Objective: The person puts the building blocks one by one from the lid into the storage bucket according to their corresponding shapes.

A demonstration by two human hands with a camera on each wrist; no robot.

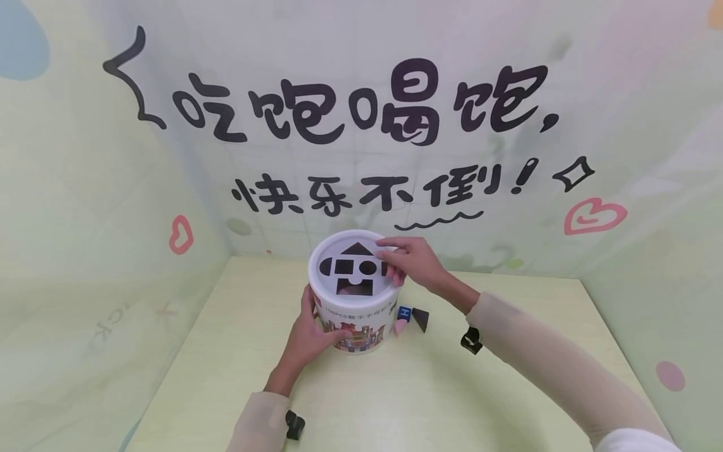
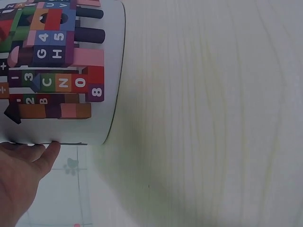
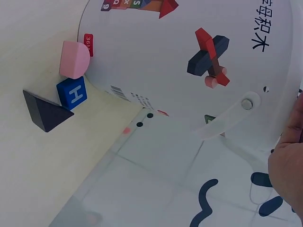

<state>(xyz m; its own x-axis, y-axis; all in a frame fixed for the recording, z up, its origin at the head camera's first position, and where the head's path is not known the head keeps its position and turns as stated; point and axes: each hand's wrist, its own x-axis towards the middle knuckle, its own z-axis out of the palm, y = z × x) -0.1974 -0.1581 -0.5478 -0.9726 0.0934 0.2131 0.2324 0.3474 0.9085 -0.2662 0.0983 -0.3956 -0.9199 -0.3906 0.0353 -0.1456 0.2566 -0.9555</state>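
Note:
A white round block bucket [image 1: 356, 314] with printed toy-block pictures stands on the table. Its white lid [image 1: 314, 270] has dark cut-out shapes: a triangle, a square, a circle, a half-round and an arch among them. My left hand [image 1: 307, 339] holds the bucket's left side, thumb across the front and fingers behind. Over the lid's right part is my right hand [image 1: 412, 260], index finger and thumb reaching inward, with nothing visible between their tips. Right of the bucket lie a blue block lettered H [image 3: 72, 93], a pink half-round block [image 3: 74, 59] and a dark triangular block [image 3: 45, 112].
The light wood table [image 1: 440, 383] meets a printed cloth wall [image 1: 361, 157] behind and on both sides. A clear handle strip [image 3: 232, 116] is fastened to the bucket's side. Dark clips [image 1: 471, 340] sit at the sleeves.

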